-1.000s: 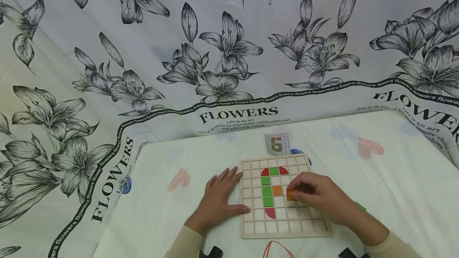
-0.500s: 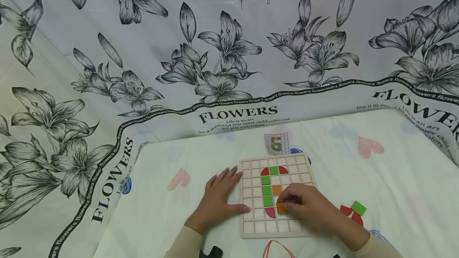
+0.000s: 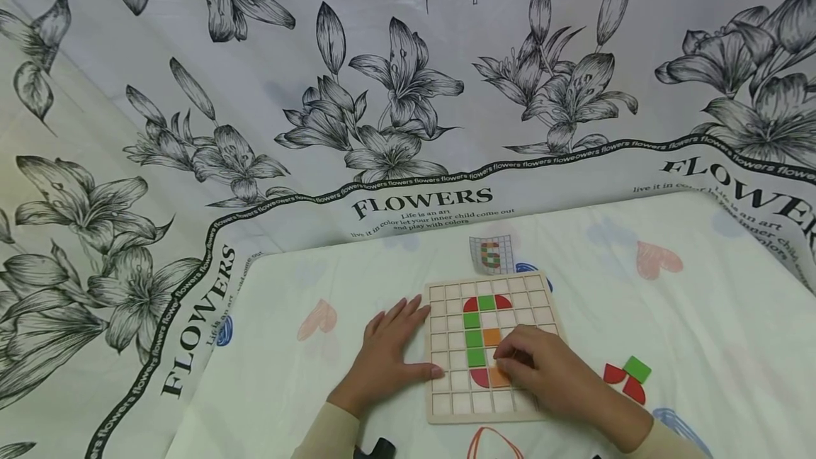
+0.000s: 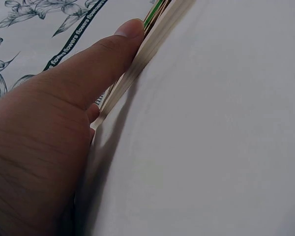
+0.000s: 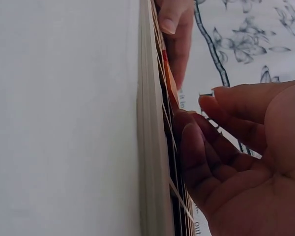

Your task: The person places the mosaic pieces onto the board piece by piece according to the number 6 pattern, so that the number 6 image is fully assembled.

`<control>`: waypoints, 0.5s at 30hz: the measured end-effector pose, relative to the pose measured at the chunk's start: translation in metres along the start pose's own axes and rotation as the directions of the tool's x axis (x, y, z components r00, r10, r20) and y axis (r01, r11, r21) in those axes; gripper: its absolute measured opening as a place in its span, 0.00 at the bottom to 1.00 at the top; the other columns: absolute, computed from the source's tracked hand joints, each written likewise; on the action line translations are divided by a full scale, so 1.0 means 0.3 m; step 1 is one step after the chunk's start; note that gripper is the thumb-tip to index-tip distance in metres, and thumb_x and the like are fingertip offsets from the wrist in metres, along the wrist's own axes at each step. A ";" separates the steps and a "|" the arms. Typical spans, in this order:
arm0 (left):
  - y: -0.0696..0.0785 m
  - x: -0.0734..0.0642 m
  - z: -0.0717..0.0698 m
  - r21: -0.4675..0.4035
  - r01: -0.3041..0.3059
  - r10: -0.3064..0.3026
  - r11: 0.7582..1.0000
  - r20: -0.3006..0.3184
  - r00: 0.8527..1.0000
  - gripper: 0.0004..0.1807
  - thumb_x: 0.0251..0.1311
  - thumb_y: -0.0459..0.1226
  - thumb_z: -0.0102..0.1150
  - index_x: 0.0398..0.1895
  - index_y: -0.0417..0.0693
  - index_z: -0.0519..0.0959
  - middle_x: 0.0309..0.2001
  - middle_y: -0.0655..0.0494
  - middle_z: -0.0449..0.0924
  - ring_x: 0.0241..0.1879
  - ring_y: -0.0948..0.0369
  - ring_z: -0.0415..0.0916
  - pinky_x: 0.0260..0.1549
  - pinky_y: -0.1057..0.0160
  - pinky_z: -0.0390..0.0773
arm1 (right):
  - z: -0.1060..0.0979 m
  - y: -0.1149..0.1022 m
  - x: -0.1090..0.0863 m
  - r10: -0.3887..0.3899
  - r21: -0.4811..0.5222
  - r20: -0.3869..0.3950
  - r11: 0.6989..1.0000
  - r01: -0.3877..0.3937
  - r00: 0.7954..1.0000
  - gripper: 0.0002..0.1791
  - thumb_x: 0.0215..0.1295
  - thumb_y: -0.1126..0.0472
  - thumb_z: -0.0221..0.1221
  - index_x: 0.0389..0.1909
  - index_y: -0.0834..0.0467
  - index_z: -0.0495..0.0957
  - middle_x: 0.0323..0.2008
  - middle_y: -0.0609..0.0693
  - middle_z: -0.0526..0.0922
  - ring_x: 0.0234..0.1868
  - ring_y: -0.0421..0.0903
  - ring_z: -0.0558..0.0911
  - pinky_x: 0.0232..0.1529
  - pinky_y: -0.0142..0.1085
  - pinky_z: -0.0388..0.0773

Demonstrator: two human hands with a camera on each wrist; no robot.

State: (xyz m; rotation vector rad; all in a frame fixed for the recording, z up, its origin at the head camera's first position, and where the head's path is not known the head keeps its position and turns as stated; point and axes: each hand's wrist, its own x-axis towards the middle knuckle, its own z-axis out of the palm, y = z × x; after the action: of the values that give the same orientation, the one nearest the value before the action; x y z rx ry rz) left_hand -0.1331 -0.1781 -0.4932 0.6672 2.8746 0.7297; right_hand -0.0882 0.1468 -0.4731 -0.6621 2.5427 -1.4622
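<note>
A wooden grid board (image 3: 446, 406) lies on the cloth with red, green and orange tiles in some cells. My left hand (image 3: 389, 356) rests at its left edge, fingers extended, thumb (image 4: 123, 44) against the rim. My right hand (image 3: 542, 370) is over the lower middle, fingertips touching an orange tile (image 3: 499, 377) beside a red quarter-round tile (image 3: 480, 377). In the right wrist view, thumb and fingers stand apart, with a fingertip at the edge of the orange tile (image 5: 171, 86). Another orange tile (image 3: 491, 337) sits higher up, next to a column of green tiles (image 3: 474, 338).
Right of the board lie a loose green tile (image 3: 637, 369) and two red quarter-round tiles (image 3: 614, 374). A small pattern card (image 3: 491, 254) stands behind the board. Part of a black object (image 3: 384, 449) shows at the bottom edge.
My right hand has carried the orange tile left and down, set it in the cell beside the lower red tile, and loosened its pinch. My left hand has stayed put.
</note>
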 end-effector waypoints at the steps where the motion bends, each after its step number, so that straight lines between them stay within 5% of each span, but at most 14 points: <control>1: -0.001 0.000 0.000 -0.001 0.000 0.000 1.000 0.000 1.000 0.59 0.53 0.78 0.66 0.87 0.68 0.63 0.86 0.71 0.51 0.85 0.61 0.41 0.79 0.41 0.39 | -0.001 -0.001 0.000 0.000 -0.002 -0.006 1.000 0.000 1.000 0.05 0.77 0.59 0.67 0.41 0.43 0.86 0.39 0.34 0.81 0.40 0.39 0.78 0.43 0.34 0.80; 15: -0.002 0.001 -0.001 0.002 -0.002 0.002 1.000 0.000 1.000 0.60 0.53 0.78 0.66 0.87 0.67 0.63 0.86 0.70 0.51 0.85 0.62 0.41 0.79 0.42 0.38 | -0.014 -0.008 -0.005 -0.023 0.057 0.009 0.998 0.022 1.000 0.04 0.81 0.56 0.64 0.43 0.46 0.86 0.38 0.37 0.82 0.41 0.41 0.80 0.42 0.34 0.79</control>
State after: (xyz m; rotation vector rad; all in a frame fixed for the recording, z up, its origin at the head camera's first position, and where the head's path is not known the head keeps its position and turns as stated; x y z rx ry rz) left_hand -0.1336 -0.1784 -0.4933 0.6699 2.8756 0.7268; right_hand -0.0875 0.1496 -0.4691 -0.6897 2.4845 -1.5288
